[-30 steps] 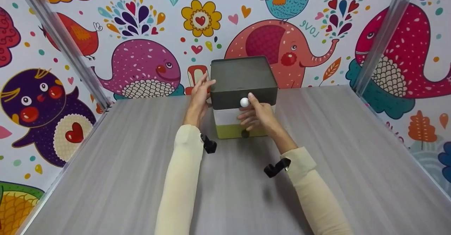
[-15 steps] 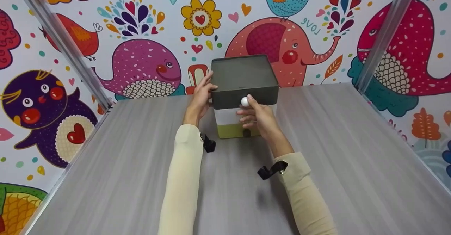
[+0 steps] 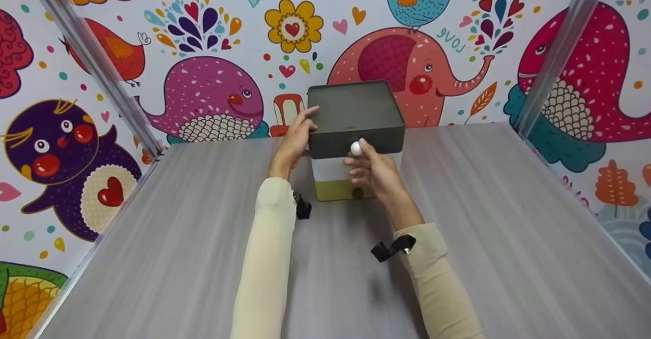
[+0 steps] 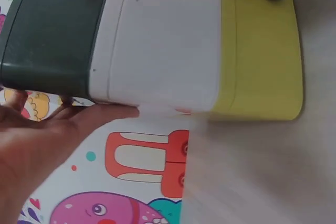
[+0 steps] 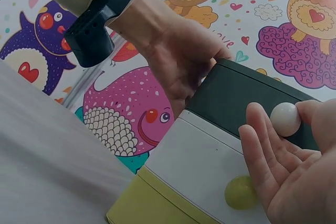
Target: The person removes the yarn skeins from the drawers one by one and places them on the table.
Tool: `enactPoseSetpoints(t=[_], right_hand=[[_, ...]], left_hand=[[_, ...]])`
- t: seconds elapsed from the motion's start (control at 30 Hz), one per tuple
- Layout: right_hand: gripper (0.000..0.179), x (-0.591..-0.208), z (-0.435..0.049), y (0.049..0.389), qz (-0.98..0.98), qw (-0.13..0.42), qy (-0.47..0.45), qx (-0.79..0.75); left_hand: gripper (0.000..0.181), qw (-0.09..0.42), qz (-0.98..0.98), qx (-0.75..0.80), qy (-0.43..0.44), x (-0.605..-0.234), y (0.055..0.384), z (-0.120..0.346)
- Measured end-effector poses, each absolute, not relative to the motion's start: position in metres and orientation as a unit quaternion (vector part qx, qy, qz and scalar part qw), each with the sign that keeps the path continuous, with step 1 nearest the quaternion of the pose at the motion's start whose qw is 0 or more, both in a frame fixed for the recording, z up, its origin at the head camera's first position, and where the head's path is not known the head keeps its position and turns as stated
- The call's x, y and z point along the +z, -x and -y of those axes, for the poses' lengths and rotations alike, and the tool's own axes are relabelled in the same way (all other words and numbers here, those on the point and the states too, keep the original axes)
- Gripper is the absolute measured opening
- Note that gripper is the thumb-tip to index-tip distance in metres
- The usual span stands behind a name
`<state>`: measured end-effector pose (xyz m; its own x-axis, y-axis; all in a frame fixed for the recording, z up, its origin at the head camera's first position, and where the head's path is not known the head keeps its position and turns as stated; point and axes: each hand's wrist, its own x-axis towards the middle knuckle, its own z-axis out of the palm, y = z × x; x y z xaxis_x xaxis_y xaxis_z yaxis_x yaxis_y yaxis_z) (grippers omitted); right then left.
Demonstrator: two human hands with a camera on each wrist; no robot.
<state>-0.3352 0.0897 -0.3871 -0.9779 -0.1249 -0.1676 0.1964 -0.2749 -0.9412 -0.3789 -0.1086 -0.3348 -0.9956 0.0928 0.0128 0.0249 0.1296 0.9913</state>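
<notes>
A small chest of drawers (image 3: 356,108) stands against the back wall, with a dark green top tier, a white middle and a yellow-green base. My right hand (image 3: 379,174) pinches the white knob (image 5: 285,119) of the dark green drawer (image 3: 330,145) between thumb and fingers. Below that hand, the white drawer (image 4: 165,40) has a yellow-green knob (image 5: 240,192), hidden in the head view. The bottom drawer (image 4: 265,61) carries a dark knob (image 3: 357,193). My left hand (image 3: 295,143) rests against the chest's left side, its fingers extended and reaching over the top edge.
The chest stands on a grey wood-grain table (image 3: 203,257). Behind it rises a wall (image 3: 229,29) printed with cartoon animals, and metal posts (image 3: 554,54) mark the corners. Both wrists wear black camera mounts (image 3: 394,248).
My left fingers have slid a little farther over the chest's top edge. My right forearm has shifted slightly left, with the hand still at the white knob. The drawers look unmoved.
</notes>
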Motion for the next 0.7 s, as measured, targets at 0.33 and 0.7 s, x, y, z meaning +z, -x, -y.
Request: enactPoseSetpoints(t=[0.33, 0.7], right_hand=[[0.052, -0.3828, -0.0903, 0.3325, -0.590, 0.095, -0.026, -0.801], [0.051, -0.3830, -0.0880, 0.3323, -0.603, 0.086, -0.031, -0.792]], left_hand=[[0.045, 0.032, -0.798, 0.600, -0.054, -0.3316, 0.3821, 0.1073], [0.047, 0.063, -0.805, 0.585, -0.069, -0.3272, 0.3861, 0.1139]])
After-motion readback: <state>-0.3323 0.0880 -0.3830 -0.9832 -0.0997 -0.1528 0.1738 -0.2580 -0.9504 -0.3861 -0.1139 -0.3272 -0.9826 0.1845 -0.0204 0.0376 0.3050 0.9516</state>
